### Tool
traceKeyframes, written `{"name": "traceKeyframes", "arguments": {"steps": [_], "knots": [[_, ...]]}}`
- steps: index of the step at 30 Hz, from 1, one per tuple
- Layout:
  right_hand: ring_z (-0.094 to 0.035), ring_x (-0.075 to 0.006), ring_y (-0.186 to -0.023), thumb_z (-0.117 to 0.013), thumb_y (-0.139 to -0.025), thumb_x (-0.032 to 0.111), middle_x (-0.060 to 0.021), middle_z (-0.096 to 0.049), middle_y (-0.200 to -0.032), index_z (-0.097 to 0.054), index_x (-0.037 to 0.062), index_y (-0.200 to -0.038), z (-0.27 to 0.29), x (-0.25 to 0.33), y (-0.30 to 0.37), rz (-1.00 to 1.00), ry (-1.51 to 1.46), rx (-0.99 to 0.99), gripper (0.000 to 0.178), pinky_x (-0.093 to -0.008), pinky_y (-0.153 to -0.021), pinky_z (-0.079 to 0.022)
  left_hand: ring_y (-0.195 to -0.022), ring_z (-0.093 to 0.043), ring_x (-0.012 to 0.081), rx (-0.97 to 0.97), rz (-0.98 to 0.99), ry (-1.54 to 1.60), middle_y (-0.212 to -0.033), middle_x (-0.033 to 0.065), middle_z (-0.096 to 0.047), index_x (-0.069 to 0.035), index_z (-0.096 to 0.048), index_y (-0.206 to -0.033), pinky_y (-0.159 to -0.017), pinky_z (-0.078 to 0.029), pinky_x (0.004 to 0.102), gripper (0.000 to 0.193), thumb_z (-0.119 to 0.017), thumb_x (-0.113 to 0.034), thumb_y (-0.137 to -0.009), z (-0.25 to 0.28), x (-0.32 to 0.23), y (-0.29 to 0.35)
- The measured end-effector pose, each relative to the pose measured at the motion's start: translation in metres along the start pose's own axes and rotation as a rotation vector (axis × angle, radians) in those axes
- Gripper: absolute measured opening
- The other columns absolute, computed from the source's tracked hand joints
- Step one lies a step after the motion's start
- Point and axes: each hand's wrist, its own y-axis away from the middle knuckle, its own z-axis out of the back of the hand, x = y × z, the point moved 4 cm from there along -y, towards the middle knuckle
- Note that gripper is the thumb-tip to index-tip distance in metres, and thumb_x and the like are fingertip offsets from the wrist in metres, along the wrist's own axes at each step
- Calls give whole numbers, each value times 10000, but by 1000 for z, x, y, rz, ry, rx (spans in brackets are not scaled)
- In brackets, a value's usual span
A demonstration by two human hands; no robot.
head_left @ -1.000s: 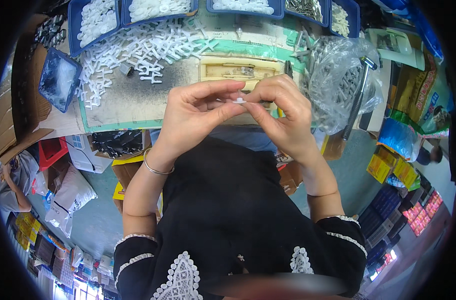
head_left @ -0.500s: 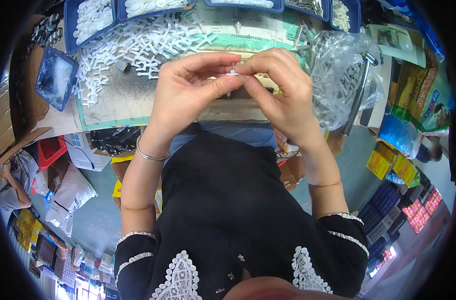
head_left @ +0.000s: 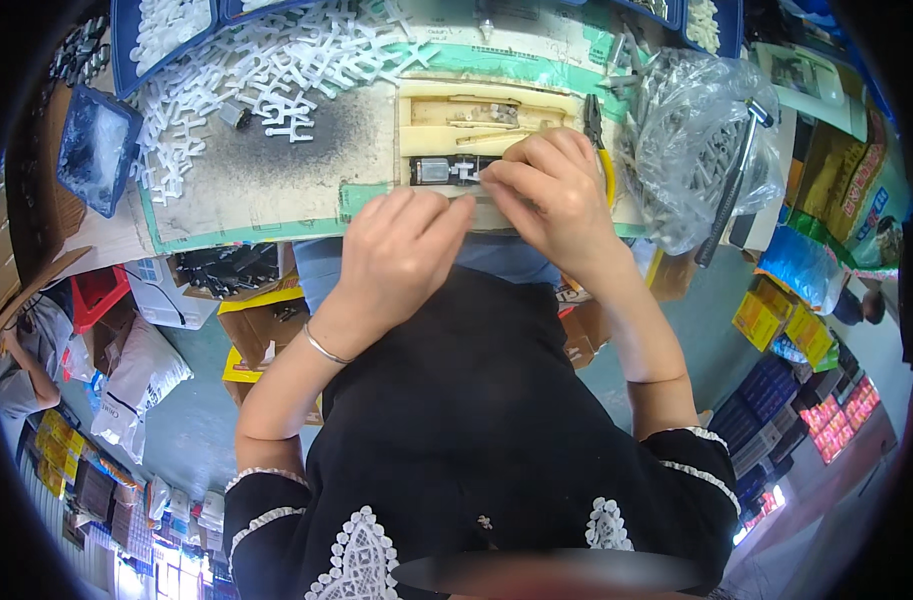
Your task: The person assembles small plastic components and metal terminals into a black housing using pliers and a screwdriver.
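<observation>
L hand (head_left: 401,250) & R hand (head_left: 556,195) are close tog. at the near edge of the surface (head_left: 256,195), a small gap btwn fingertips. R fingertips are at the right end of a blk/silver part (head_left: 431,171), by its white piece (head_left: 466,170); can't tell if they grip it. L fingers are curled under, tips hidden, so can't tell if they hold anything. Blk/silver part lies lengthwise along the near side of a cream tray (head_left: 446,139). Pliers w/ yellow handles (head_left: 608,178) just R of tray, then clear bag (head_left: 666,190) of grey pcs, w/ hammer (head_left: 728,185) alongside. Pile of white plastic pcs (head_left: 286,75) far L.
</observation>
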Motion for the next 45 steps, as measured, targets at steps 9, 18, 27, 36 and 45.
{"name": "traceKeyframes", "arguments": {"steps": [9,18,27,36,45], "knots": [[-539,-215,-784,-680,-687,111,-25,-552,-771,-646,85,-780,3,4,-5,38,111,110,102,-371,-828,-392,-645,-496,176,88,-46,-219,-775,29,-520,-23,-584,-1149,-555,-394,300,441,-688,-156,-742,-24,-8,14],[-539,-202,-801,-688,-681,119,-28,-533,-785,-673,90,-820,10,-1,-14,-12,55,120,143,-360,-823,-385,-655,-490,178,93,-52,-308,-796,43,-519,19,-542,-1198,-573,-387,292,509,-668,-204,-758,-32,-12,19],[-536,-210,-848,-715,-673,91,-50,-556,-871,-677,65,-863,15,3,-21,76,81,212,195,-347,-864,-380,-648,-486,169,118,9,-423,-775,45,-498,38,-540,-1187,-561,-379,288,505,-665,-188,-753,-29,-20,15],[-608,-368,-795,-621,-772,159,-186,-645,-865,-670,25,-898,78,-138,-112,-213,469,-41,190,-423,-714,-483,-558,-529,231,-305,25,-68,-688,72,-531,-69,-592,-844,-491,-393,324,175,-691,-87,-700,48,29,-14],[-611,-359,-763,-596,-787,106,-168,-638,-802,-679,25,-826,76,-131,-121,-205,523,-35,122,-428,-709,-483,-733,-593,248,-364,326,-647,-851,76,-606,-92,-649,-973,-630,-475,341,177,-624,-177,-820,148,159,-79]]}}
